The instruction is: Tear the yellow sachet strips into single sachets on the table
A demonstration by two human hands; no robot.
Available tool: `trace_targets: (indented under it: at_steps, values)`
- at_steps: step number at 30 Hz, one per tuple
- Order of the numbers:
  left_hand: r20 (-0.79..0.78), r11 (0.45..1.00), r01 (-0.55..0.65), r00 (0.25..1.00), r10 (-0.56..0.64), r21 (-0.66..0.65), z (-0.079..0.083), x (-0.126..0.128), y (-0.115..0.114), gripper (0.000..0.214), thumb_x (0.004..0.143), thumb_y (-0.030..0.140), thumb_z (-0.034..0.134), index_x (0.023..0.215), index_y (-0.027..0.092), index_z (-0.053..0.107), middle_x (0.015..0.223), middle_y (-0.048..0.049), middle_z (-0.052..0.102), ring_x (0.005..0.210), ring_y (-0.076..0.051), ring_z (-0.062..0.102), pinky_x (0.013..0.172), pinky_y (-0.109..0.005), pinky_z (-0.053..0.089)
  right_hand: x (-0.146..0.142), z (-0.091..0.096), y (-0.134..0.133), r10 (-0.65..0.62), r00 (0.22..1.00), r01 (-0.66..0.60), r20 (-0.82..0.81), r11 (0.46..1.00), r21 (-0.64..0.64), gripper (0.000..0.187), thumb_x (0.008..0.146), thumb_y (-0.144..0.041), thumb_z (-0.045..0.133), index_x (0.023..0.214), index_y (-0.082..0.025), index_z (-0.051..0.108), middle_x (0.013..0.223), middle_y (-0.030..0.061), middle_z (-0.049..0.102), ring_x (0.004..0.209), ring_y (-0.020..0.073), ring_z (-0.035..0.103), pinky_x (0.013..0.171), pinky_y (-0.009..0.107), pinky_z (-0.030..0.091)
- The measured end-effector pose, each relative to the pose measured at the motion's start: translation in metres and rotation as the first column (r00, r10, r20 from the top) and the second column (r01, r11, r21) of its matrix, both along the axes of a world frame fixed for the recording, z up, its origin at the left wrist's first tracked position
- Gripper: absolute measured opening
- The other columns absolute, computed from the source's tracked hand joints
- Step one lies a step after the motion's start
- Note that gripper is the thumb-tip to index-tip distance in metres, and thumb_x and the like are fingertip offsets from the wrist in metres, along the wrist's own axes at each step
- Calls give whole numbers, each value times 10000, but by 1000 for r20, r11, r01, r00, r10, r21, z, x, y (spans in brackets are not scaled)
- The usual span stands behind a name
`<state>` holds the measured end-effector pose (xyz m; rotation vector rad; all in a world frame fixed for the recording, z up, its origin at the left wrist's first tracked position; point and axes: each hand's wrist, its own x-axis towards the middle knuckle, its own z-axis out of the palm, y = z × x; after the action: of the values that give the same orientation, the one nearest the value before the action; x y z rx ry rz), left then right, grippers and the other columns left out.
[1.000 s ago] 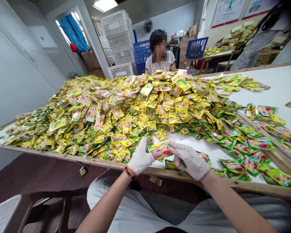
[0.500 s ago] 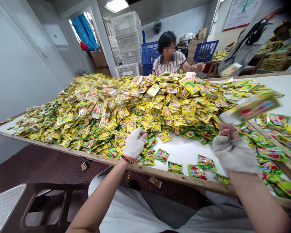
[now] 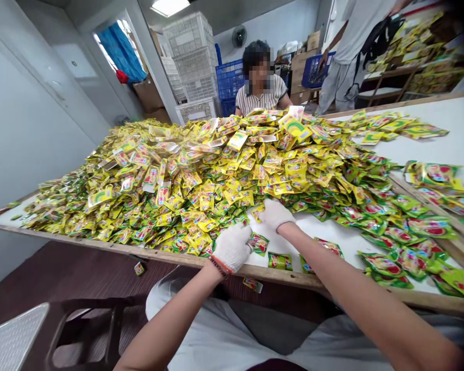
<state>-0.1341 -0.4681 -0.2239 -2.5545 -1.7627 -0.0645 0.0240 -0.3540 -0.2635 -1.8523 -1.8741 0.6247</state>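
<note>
My left hand [image 3: 234, 247], in a white fingerless glove, is low over green packets at the table's near edge. Its fingers are curled inward; what they hold, if anything, is hidden. A green packet with a red fruit print [image 3: 260, 244] lies just right of its fingertips. My right hand [image 3: 276, 214], gloved too, reaches in at the foot of the heap, its fingers closed at a small yellow packet [image 3: 258, 213]. Another green packet [image 3: 280, 260] lies flat before the edge, partly beside my right forearm. The big heap of yellow and green packets [image 3: 216, 170] rises behind both hands.
A wooden rim [image 3: 154, 253] borders the white table. A wooden strip [image 3: 421, 198] divides off packets at right. Across the heap sits a person in a striped shirt [image 3: 261, 98]; another person [image 3: 342, 67] stands behind. A stool [image 3: 15, 335] is at left.
My right hand has swung left from the right side to the heap's foot, no longer beside the blurred large packet. My left hand has moved slightly right and nearer. The standing person has shifted left.
</note>
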Motion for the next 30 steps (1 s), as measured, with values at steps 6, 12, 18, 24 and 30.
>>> trace_targets:
  at_steps: [6,12,18,24,30]
  values:
    - [79,995,-39,996,46,-90,-10,22,17,346,722,391,652,995,195,572,989,-101,598,926,-284,580,764,-373,447,28,-8,-10,56,998,-55,-35,998,12,239,653,-256,693,847,-196,567,721,24,599,695,183,565,611,269,373]
    - [723,933,-102,604,335,-346,-17,5,18,261,844,352,527,1070,219,523,794,-11,630,697,-140,606,619,-237,446,52,11,-40,97,950,-81,-297,995,66,281,806,-327,519,1047,-181,517,628,-52,500,531,110,488,516,224,392]
    - [862,857,218,328,386,-467,-11,-5,17,451,831,536,522,1061,147,519,629,2,593,500,-109,572,479,-199,425,37,17,-70,253,712,-252,-655,963,99,312,726,-365,620,956,-179,521,643,-61,501,507,89,441,477,224,393]
    - [826,850,240,460,326,-469,-11,-2,12,431,720,527,665,903,139,615,589,12,547,469,-90,499,436,-192,389,30,-6,-79,336,746,-293,-576,941,169,338,751,-333,588,1051,-185,535,942,56,650,821,189,624,721,323,524]
    - [665,944,72,727,172,-323,1,-15,12,259,786,438,613,780,185,667,583,13,592,514,-113,548,495,-219,419,27,-10,-86,401,786,-413,-470,907,84,338,800,-409,513,1058,-209,603,1022,88,695,927,255,665,840,397,534]
